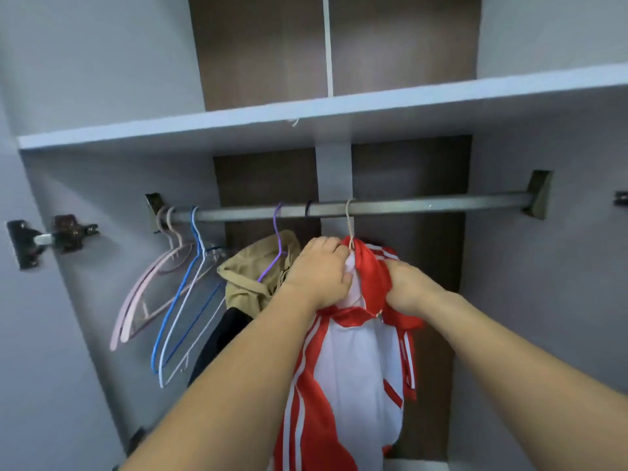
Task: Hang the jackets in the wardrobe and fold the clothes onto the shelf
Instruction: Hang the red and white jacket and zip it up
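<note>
A red and white jacket (353, 362) hangs from a beige hanger (349, 222) hooked over the grey wardrobe rail (435, 203). My left hand (317, 271) grips the jacket's collar on its left side, just below the hook. On the right side of the collar my right hand (407, 287) grips the red fabric. Left of it a tan jacket (253, 277) hangs on a purple hanger (277, 239), with a dark garment (221, 338) below it.
Several bare hangers, pink (149, 287), blue (183, 287) and white, hang at the rail's left end. A white shelf (306, 113) runs above the rail. The rail right of the red jacket is bare. Door hinges (51, 237) sit on the left wall.
</note>
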Demonstrator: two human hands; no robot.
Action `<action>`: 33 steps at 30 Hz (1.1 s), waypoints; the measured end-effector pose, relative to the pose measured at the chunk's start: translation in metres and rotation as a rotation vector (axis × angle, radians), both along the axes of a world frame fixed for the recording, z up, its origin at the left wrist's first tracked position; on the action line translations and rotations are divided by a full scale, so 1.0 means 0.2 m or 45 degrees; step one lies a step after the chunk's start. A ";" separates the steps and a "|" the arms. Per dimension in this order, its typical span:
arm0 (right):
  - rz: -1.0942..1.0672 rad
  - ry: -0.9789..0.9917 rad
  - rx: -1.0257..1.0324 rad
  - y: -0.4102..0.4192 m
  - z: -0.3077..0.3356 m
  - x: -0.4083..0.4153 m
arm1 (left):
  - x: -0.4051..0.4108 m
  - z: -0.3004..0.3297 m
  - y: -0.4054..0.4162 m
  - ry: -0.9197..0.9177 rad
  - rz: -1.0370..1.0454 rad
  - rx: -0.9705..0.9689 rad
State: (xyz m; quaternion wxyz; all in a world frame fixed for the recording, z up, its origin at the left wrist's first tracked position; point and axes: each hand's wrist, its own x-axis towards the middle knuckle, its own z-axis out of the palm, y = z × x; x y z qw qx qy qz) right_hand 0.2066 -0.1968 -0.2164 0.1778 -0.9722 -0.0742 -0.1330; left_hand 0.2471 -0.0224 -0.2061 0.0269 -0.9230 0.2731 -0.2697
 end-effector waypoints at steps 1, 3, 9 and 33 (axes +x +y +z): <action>-0.026 0.026 0.028 0.00 0.07 -0.05 | -0.04 0.05 0.01 0.063 0.040 -0.067; -0.030 0.053 0.085 -0.01 0.21 -0.17 | -0.12 0.18 0.03 0.144 0.080 -0.156; -0.143 0.226 0.120 -0.01 0.67 -0.49 | -0.37 0.61 0.04 0.210 0.041 -0.214; -0.712 0.121 0.154 0.04 1.05 -1.78 | -1.17 0.85 0.06 0.081 -0.713 -0.369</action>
